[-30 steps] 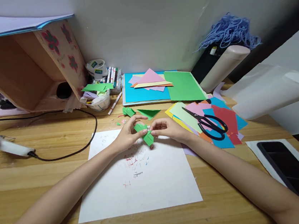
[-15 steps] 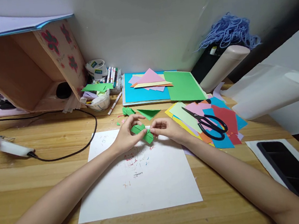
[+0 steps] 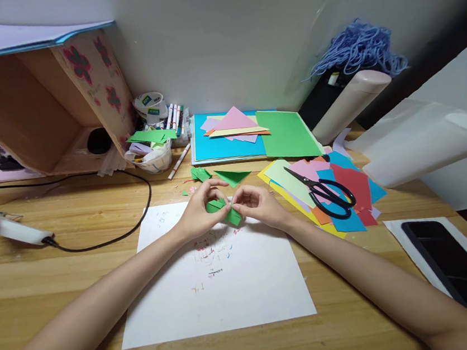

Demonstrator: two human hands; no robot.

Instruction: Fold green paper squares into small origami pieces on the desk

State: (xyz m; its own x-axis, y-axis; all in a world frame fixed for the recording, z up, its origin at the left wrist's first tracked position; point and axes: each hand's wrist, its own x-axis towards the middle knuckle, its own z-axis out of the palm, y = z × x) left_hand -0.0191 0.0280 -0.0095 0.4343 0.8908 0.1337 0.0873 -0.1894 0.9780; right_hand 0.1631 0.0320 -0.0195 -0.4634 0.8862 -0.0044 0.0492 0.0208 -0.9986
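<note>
A piece of folded green paper (image 3: 233, 216) is held between both hands, over the far part of a white sheet (image 3: 214, 301) marked with coloured smudges. My left hand (image 3: 199, 210) grips its left side, thumb in front and fingers curled behind. Thumb and fingertips of my right hand (image 3: 260, 203) pinch the paper's upper right edge, close to the left fingertips. Fingers cover part of the folds. Just beyond the hands lie a green paper triangle (image 3: 233, 176) and a crumpled-looking folded green piece (image 3: 200, 173).
Black-handled scissors (image 3: 331, 195) rest on coloured paper scraps (image 3: 350, 184) at right. Behind is a stack of coloured sheets (image 3: 288, 135). A tub of scraps (image 3: 154, 160), a marker (image 3: 179, 161), a glue gun (image 3: 12, 228) with its cord, and a phone (image 3: 450, 262) lie around.
My right hand has shifted slightly left, its fingertips now closer to the left hand's. The green paper has tilted a little; the left hand stays nearly in place.
</note>
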